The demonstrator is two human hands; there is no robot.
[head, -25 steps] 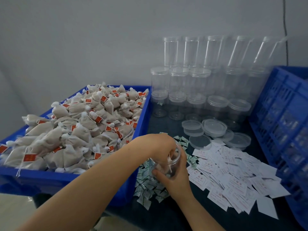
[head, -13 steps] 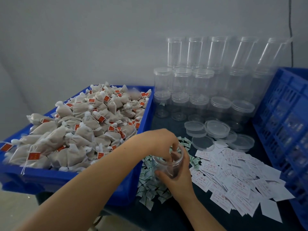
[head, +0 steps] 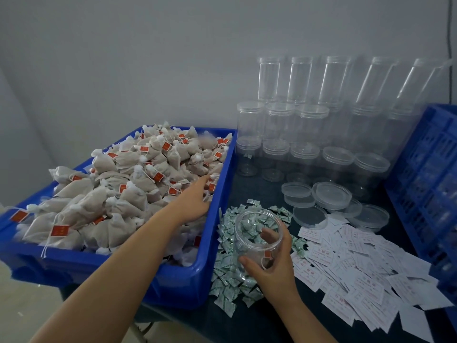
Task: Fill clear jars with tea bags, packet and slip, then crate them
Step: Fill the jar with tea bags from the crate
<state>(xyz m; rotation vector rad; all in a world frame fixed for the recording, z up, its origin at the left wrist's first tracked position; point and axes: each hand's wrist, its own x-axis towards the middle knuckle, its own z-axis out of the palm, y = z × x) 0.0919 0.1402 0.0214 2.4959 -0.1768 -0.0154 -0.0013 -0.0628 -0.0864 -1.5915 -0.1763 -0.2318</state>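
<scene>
My right hand [head: 272, 266] grips a clear open jar [head: 257, 233] tilted toward me over the pile of small green-white packets [head: 230, 276]. A tea bag with a red tag lies at the jar's bottom. My left hand [head: 195, 201] reaches into the blue bin [head: 173, 280] with fingers stretched out, touching the heaped beige tea bags [head: 123, 189] near the bin's right wall; it holds nothing. White paper slips [head: 353, 273] are spread on the dark table to the right of the jar.
Stacked clear jars [head: 304, 125] stand along the back wall. Loose clear lids [head: 331, 194] lie in front of them. A blue slatted crate [head: 430, 174] stands at the right edge.
My left hand has left the jar's mouth and moved up-left into the tea bag bin. The right hand still holds the jar, now with its opening uncovered.
</scene>
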